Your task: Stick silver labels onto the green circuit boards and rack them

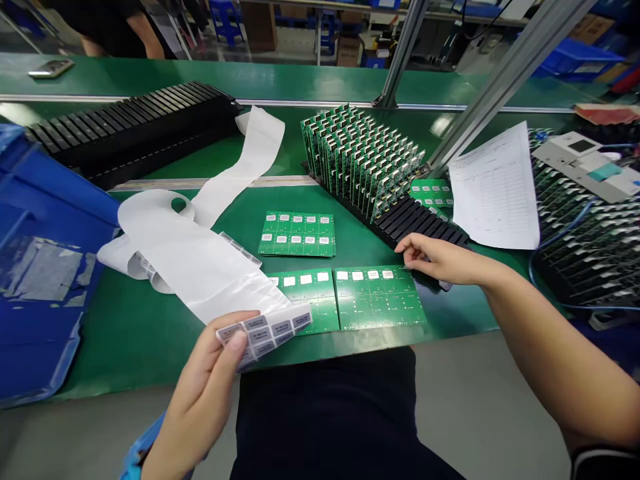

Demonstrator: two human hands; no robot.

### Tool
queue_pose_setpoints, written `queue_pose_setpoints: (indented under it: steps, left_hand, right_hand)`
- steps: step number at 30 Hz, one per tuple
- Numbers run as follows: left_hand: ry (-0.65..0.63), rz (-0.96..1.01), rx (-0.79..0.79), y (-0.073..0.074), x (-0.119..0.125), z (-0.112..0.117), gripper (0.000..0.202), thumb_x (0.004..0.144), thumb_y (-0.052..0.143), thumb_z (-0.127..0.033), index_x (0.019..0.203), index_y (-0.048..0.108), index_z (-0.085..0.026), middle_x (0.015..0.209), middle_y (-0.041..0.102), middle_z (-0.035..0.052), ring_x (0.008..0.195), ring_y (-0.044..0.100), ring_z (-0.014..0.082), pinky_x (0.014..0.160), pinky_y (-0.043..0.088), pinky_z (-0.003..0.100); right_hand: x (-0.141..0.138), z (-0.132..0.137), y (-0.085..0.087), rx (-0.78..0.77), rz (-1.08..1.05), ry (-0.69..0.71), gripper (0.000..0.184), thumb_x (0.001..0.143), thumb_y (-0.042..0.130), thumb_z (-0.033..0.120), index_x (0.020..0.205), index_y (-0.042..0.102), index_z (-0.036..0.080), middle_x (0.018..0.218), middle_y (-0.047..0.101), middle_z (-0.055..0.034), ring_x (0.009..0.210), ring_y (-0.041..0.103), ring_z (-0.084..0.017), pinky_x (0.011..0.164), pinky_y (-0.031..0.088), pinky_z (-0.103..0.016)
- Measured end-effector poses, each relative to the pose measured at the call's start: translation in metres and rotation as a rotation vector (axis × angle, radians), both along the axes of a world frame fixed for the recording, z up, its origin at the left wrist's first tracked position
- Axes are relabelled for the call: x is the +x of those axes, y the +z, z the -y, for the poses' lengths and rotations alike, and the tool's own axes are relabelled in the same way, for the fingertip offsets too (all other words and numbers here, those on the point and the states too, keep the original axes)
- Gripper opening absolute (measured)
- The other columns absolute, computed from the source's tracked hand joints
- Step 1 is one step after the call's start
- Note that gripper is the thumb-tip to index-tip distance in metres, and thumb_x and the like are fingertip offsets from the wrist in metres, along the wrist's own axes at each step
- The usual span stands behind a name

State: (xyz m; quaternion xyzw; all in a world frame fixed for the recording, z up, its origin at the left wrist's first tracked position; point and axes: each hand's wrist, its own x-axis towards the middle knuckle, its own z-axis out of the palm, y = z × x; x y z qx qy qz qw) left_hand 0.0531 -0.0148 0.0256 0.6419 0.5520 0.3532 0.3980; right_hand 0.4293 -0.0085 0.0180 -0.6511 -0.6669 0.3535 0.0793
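My left hand (213, 363) pinches the end of a strip of labels (273, 333), thumb on top, above the table's front edge. The strip's white backing (200, 267) runs back from it in loose loops. My right hand (430, 259) is closed, thumb and fingertips together, at the upper right corner of a green circuit board panel (383, 307). Whatever the fingertips hold is too small to make out. White labels sit along that panel's top row. Beside it lies a second circuit board panel (315, 307), partly covered by the strip. Behind, a stack of panels (297, 233) carries two rows of labels.
A black rack (360, 167) of upright circuit boards stands behind my right hand. Another black rack (145, 120) lies back left. A blue bin (45, 267) is at left. On the right are a printed sheet (495, 187), a metal post (500, 87) and more boards (590, 233).
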Motion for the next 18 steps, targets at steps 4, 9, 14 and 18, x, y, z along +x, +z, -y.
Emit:
queue_pose_setpoints:
  steps: [4, 9, 14, 18]
  left_hand:
    - [-0.28, -0.023, -0.019, -0.001, 0.001, 0.002, 0.025, 0.089, 0.043, -0.03, 0.104, 0.061, -0.022, 0.104, 0.061, 0.0056, 0.097, 0.058, 0.0196, 0.074, 0.05, 0.023]
    - [-0.33, -0.043, -0.08, -0.008, 0.015, 0.0, 0.024, 0.088, 0.047, -0.03, 0.102, 0.064, -0.022, 0.098, 0.065, 0.0048, 0.088, 0.061, 0.0177, 0.07, 0.05, 0.023]
    - [-0.248, 0.051, -0.212, -0.017, 0.029, -0.001, 0.021, 0.082, 0.056, -0.035, 0.094, 0.065, -0.02, 0.083, 0.069, 0.0028, 0.069, 0.063, 0.0151, 0.058, 0.05, 0.022]
    - [-0.293, 0.081, -0.185, -0.016, 0.04, -0.001, 0.017, 0.085, 0.054, -0.032, 0.083, 0.066, -0.019, 0.079, 0.068, 0.0008, 0.068, 0.061, 0.0133, 0.06, 0.047, 0.02]
  right_hand:
    - [0.003, 0.002, -0.006, -0.072, -0.066, 0.02, 0.027, 0.081, 0.046, 0.027, 0.107, 0.044, 0.022, 0.085, 0.06, -0.0032, 0.078, 0.057, -0.017, 0.072, 0.046, -0.032]
    - [-0.005, 0.006, -0.008, -0.053, -0.039, 0.011, 0.027, 0.082, 0.043, 0.025, 0.108, 0.044, 0.021, 0.086, 0.06, -0.0035, 0.076, 0.057, -0.017, 0.069, 0.046, -0.032]
    - [-0.016, 0.018, -0.017, 0.18, 0.188, 0.066, 0.015, 0.081, 0.042, 0.019, 0.094, 0.051, 0.019, 0.086, 0.06, -0.0063, 0.082, 0.055, -0.021, 0.072, 0.046, -0.036]
    - [-0.041, 0.035, -0.015, 0.532, 0.384, 0.023, 0.015, 0.083, 0.044, 0.018, 0.091, 0.057, 0.017, 0.119, 0.052, -0.0154, 0.104, 0.049, -0.03, 0.087, 0.039, -0.049]
